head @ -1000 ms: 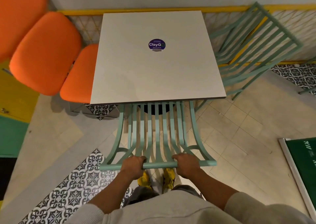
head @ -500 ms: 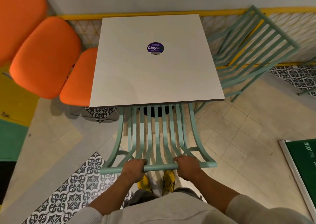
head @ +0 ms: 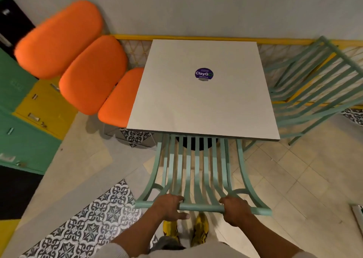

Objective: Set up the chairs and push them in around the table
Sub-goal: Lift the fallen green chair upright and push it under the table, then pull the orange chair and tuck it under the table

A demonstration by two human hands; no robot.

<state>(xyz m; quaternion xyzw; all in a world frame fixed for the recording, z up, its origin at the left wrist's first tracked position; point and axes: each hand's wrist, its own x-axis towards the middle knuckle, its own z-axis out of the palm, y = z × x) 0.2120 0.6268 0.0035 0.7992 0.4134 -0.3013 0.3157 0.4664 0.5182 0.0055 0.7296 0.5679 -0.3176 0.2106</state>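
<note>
A square white table [head: 186, 104] with a round purple sticker [head: 203, 74] stands against the wall. A mint-green slatted chair [head: 198, 171] is directly in front of me, its seat tucked under the table's near edge. My left hand [head: 170, 206] and my right hand [head: 235, 210] both grip the top rail of its backrest. A second mint-green chair [head: 314, 88] leans tilted at the table's right side, against the yellow railing. Three orange padded seats [head: 92, 74] sit at the table's left.
Green and yellow cabinets [head: 25, 116] line the left edge. A yellow rail [head: 137, 36] with mesh runs along the wall behind the table. Patterned tiles [head: 94, 218] cover the floor at lower left, plain tiles at right. My yellow shoes [head: 200, 232] show below the chair.
The view has shifted, so the table and chair now sit further right and lower in the frame. The chair stays tucked under the table; my left thumb has loosened from the rail.
</note>
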